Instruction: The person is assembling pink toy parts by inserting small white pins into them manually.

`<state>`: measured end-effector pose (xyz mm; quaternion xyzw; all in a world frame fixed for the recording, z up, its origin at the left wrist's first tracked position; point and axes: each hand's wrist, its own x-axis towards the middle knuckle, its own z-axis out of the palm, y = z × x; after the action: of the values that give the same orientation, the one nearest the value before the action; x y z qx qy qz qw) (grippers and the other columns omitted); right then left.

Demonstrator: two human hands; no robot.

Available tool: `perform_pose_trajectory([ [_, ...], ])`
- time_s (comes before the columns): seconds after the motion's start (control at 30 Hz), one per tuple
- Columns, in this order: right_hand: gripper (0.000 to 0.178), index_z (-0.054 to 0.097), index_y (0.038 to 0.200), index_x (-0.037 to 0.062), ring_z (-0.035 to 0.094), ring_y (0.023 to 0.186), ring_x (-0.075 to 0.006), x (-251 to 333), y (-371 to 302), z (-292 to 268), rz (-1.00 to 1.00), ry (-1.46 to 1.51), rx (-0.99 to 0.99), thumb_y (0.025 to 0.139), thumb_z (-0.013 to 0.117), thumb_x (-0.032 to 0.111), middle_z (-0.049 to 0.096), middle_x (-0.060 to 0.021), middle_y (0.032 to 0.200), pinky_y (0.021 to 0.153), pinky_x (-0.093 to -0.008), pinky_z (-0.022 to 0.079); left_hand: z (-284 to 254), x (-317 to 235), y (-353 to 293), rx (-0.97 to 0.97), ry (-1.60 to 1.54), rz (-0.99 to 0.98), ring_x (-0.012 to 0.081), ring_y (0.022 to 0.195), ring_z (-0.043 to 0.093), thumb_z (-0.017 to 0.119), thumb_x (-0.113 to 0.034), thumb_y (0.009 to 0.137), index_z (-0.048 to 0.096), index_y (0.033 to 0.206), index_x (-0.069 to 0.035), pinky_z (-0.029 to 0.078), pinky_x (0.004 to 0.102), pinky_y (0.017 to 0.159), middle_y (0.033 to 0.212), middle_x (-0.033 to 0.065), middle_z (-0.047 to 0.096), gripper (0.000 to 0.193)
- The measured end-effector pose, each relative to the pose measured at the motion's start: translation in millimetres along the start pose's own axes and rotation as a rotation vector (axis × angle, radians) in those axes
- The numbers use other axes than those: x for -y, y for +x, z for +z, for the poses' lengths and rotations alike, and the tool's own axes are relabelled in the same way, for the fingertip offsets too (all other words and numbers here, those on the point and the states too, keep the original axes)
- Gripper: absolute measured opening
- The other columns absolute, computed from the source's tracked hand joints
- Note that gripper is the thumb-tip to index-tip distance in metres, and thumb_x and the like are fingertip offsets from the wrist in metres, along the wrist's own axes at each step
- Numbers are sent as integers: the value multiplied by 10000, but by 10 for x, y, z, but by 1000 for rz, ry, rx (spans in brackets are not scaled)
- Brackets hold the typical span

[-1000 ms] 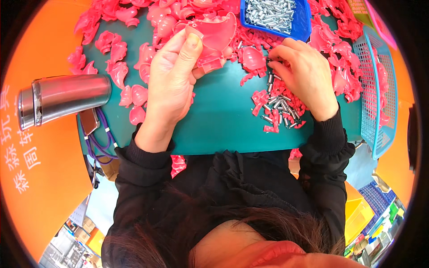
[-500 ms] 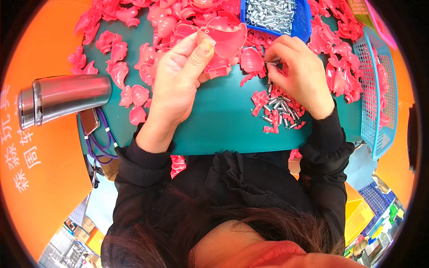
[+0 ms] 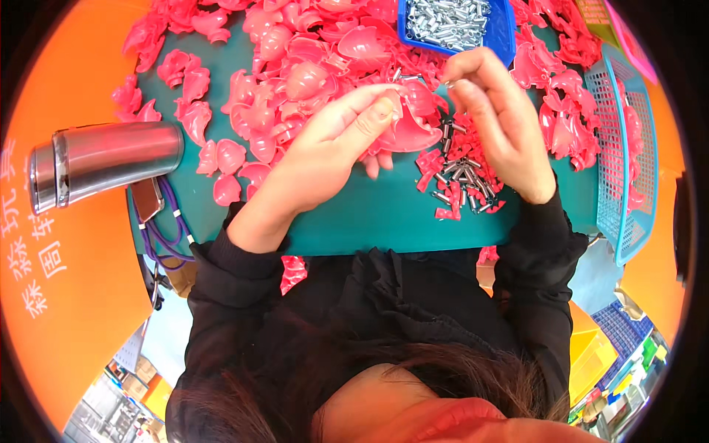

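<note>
A metallic tumbler (image 3: 111, 161) is near a looped purple cord (image 3: 171, 198).

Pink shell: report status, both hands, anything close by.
Left hand gripping pink shell. Right hand alongside; can't tell if it holds anything. Metal cylinders and blue tray close by right hand.

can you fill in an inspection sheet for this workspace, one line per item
Surface: green tabletop, bare nearest the person
Job's things: pink shell in hand; pile of pink parts; loose metal cylinders; blue tray of metal pieces
Clutter: metallic tumbler at left
Hands: left hand holds the shell; right hand raised beside it, fingertip contents unclear
Cables: purple cord below tumbler, purpose unclear
Surroundings: light-blue basket at right; yellow bin lower right
</note>
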<state>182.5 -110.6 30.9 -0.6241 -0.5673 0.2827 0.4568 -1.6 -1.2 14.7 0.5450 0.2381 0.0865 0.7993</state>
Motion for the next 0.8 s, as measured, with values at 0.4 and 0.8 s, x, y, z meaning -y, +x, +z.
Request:
perform_pose_trajectory([
  [0.4,77,552,953,-17,553,831,-91,44,0,50,25,167,108,881,549,13,574,-36,882,735,-216,436,53,-62,-66,65,-33,-65,83,558,528,358,-339,993,458,1265,-1,378,194,450,811,16,566,446],
  [0.8,70,536,940,6,557,834,-66,-43,-9,93,209,461,166,884,569,34,588,-35,915,721,-199,438,94,-21,-78,-11,239,95,65,529,492,371,-323,992,546,1112,-4,359,204,456,717,1,520,383],
])
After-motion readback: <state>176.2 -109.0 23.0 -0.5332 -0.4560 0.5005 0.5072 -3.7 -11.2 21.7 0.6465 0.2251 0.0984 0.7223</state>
